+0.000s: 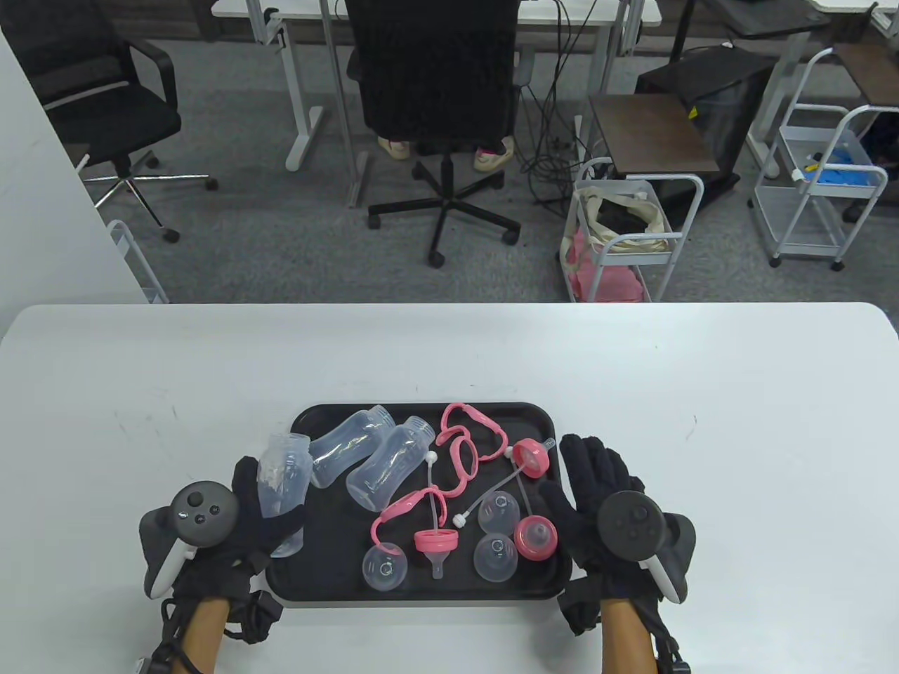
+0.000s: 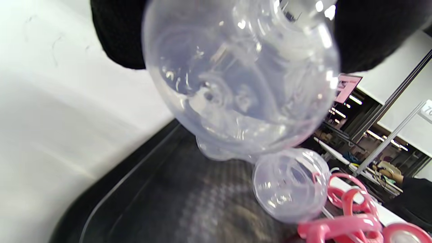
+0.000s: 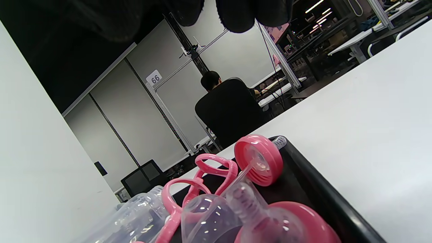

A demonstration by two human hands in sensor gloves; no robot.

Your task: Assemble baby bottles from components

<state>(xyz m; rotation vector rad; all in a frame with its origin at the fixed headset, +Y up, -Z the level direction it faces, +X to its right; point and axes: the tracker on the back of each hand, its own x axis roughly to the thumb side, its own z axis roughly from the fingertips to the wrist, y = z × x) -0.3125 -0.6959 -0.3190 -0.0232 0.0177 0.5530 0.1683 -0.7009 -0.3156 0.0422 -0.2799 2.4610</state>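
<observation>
A black tray point(image 1: 319, 583) holds the loose parts. My left hand point(image 1: 267, 505) grips a clear bottle point(image 1: 284, 477) over the tray's left edge; in the left wrist view its base point(image 2: 236, 84) fills the frame between my black fingers point(image 2: 114, 37). Two more clear bottles point(image 1: 390, 463) lie in the tray beside pink handle rings point(image 1: 467, 442), pink collars point(image 1: 535, 537), clear dome caps point(image 1: 385, 567) and straws point(image 1: 484, 500). My right hand point(image 1: 572, 470) lies flat and open by the tray's right edge, holding nothing. In the right wrist view a pink collar point(image 3: 260, 158) stands on edge.
The white table point(image 1: 737, 421) stretches wide around the tray. Beyond its far edge are office chairs point(image 1: 439, 105), a white cart point(image 1: 632, 232) and desks. A person sits in a chair point(image 3: 229, 111) with their back turned in the right wrist view.
</observation>
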